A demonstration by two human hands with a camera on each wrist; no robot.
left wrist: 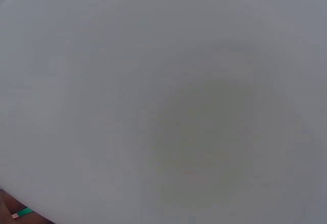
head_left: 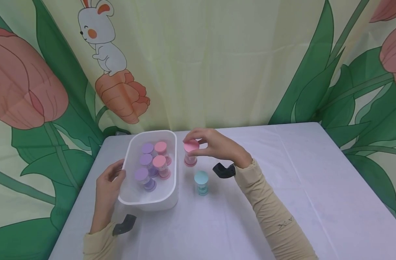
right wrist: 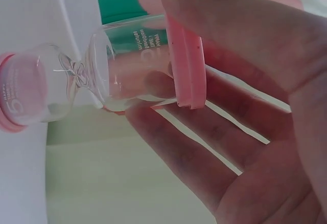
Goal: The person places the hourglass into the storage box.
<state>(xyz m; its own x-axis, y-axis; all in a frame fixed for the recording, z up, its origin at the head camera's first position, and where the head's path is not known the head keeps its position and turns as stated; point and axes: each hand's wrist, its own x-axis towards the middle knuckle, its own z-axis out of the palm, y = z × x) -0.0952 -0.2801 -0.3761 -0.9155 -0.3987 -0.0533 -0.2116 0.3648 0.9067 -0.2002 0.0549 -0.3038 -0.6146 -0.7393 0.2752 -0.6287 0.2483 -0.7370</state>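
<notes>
My right hand (head_left: pixel 214 144) pinches the pink upper cap of an hourglass (head_left: pixel 190 159) between thumb and fingers. The hourglass stands upright just right of a white plastic bin (head_left: pixel 152 206); I cannot tell if its base touches the table. In the right wrist view, the hourglass (right wrist: pixel 127 60) shows clear glass with printed lettering. My left hand (head_left: pixel 108 184) rests against the bin's left side near the rim; its fingertips are partly hidden. The bin's white wall (left wrist: pixel 153 81) fills the left wrist view. Inside the bin stand purple hourglasses (head_left: pixel 142 174) and pink hourglasses (head_left: pixel 160 161).
A teal hourglass (head_left: pixel 201 178) stands on the table right of the bin, nearer me than the held one. White cloth covers the table (head_left: pixel 282 187). Behind it hangs a curtain (head_left: pixel 217 65) printed with tulips, a rabbit and a carrot.
</notes>
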